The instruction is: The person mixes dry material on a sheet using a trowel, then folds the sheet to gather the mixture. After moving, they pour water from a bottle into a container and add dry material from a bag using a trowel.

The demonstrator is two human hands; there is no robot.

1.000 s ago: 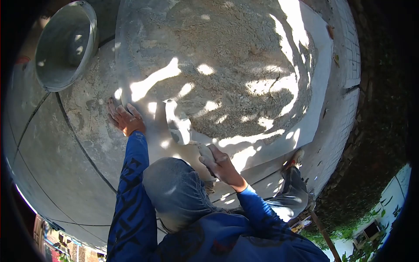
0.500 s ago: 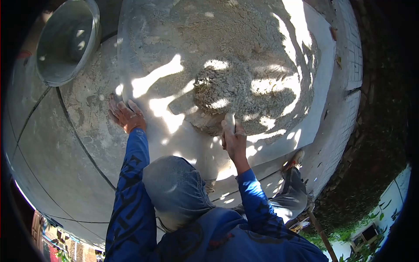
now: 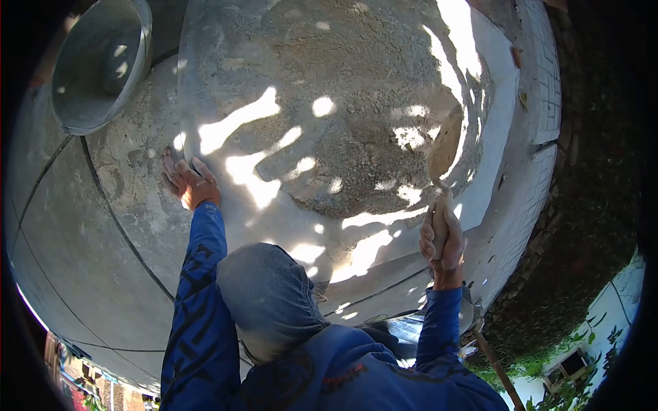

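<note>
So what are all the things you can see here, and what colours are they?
trowel: one, grey-brown, right of centre
gritty mix: one spread, grey-brown, centre
sheet: one, pale grey, under the mix
tub: one, grey, upper left
concrete floor: one, grey, left
wooden pole: one, brown, lower right
leaves: many, green, lower right
wall: one, whitish, lower right
clutter: too small to count, mixed colours, bottom left
denim knee: one, grey-blue, bottom middle
sleeves: two, blue, bottom
left hand: one, dust-smeared, at the sheet's left edge
right hand: one, dust-smeared, around the trowel's handle
</note>
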